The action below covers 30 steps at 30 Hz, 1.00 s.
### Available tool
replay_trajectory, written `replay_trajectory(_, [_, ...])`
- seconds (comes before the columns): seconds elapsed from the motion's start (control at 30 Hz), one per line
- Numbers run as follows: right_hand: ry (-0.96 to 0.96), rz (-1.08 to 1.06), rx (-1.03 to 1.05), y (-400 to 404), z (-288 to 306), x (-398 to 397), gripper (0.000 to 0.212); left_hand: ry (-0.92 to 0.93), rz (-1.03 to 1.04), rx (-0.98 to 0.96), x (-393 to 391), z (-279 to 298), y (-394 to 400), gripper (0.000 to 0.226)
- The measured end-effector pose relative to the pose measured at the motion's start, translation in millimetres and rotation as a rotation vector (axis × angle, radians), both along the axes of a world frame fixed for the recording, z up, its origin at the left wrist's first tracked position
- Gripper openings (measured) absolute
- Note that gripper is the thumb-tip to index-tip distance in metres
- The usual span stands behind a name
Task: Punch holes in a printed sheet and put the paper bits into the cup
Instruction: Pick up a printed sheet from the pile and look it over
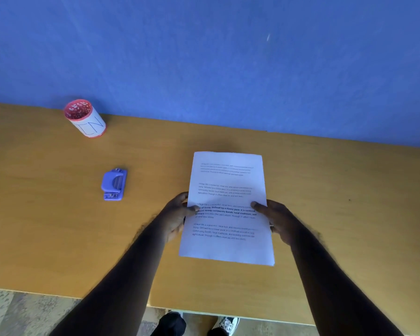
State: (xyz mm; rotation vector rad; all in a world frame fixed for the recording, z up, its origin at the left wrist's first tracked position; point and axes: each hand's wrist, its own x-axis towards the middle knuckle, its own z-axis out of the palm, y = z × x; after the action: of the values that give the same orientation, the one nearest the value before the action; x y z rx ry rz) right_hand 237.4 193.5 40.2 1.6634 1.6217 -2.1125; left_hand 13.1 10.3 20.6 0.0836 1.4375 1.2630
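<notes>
The printed sheet [226, 209] is clamped at both long edges by the left hand [177, 214] and right hand [277, 219] — its long axis pointed away — with the hole punch [114, 184] nearer the left hand.

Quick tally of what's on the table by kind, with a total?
Printed sheet: 1, held at its side edges by the left hand and right hand
Hole punch: 1
Cup: 1
Total: 3
</notes>
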Motion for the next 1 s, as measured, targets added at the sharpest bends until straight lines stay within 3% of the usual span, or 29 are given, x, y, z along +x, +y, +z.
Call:
replay_trajectory(0.13, [0.151, 0.027, -0.103, -1, 10, 2, 0.035, -0.013, -0.107, 0.055, -7, 8, 0, 0.037])
replay_trajectory(0.37, [0.293, 0.054, 0.186, 1, 37, -7, 0.023, 0.181, -0.115, 0.162, -16, 43, 18, 0.045])
replay_trajectory(0.5, [0.355, 0.031, 0.294, 3, 55, -14, 0.016, 0.376, 0.007, 0.287, -18, 74, 30, 0.032])
replay_trajectory(0.67, [0.423, -0.014, 0.353, 2, 66, -17, 0.026, 0.511, -0.035, 0.336, -19, 93, 34, 0.031])
replay_trajectory(1.0, [0.440, -0.058, 0.360, -2, 55, -18, 0.035, 0.568, -0.119, 0.266, -12, 87, 33, 0.032])
